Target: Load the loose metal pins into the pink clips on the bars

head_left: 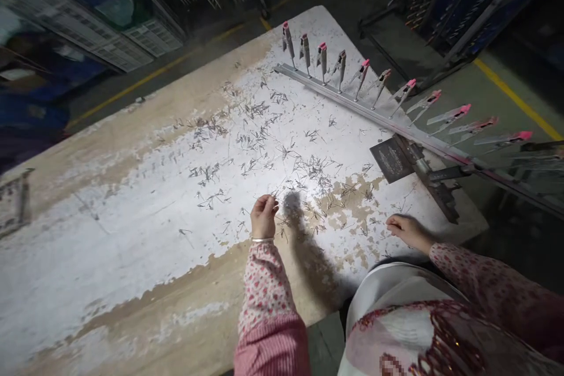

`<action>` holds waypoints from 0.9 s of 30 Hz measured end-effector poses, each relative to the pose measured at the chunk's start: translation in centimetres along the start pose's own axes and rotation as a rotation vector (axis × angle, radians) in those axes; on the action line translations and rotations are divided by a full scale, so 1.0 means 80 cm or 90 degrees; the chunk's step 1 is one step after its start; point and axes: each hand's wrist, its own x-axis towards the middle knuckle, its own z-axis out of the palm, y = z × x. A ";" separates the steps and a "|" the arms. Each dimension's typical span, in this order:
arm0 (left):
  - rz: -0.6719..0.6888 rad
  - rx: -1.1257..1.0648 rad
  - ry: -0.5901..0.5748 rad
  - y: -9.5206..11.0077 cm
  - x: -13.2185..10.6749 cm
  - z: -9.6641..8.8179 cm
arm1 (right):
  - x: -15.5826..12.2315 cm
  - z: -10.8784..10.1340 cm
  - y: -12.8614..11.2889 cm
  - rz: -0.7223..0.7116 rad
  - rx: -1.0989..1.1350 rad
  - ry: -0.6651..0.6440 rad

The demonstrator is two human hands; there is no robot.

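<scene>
My left hand (263, 215) is over the worn white table (132, 229), fingers curled and pinched together at the edge of a scatter of thin metal pins (264, 141); what the fingertips hold is too small to name. My right hand (408, 229) rests knuckles-up on the table near its right edge, fingers curled under and closed, with a few pins close by. Both sleeves are pink with a floral print, and a bangle sits on the left wrist.
A long metal rail (379, 117) carrying several pink-tipped clips (361, 73) runs diagonally across the table's far right. A dark metal bracket (392, 158) lies under it. Racks stand at the back, and yellow floor lines (515, 97) run past the table.
</scene>
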 end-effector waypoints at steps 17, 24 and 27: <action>0.053 0.155 0.199 0.008 0.026 0.014 | 0.010 0.005 0.004 0.032 0.075 -0.029; 0.118 0.252 -0.074 0.035 0.036 0.153 | 0.013 0.007 0.006 0.035 0.106 -0.041; 0.121 0.242 -0.112 0.041 0.045 0.188 | 0.013 0.007 0.004 0.043 0.108 -0.041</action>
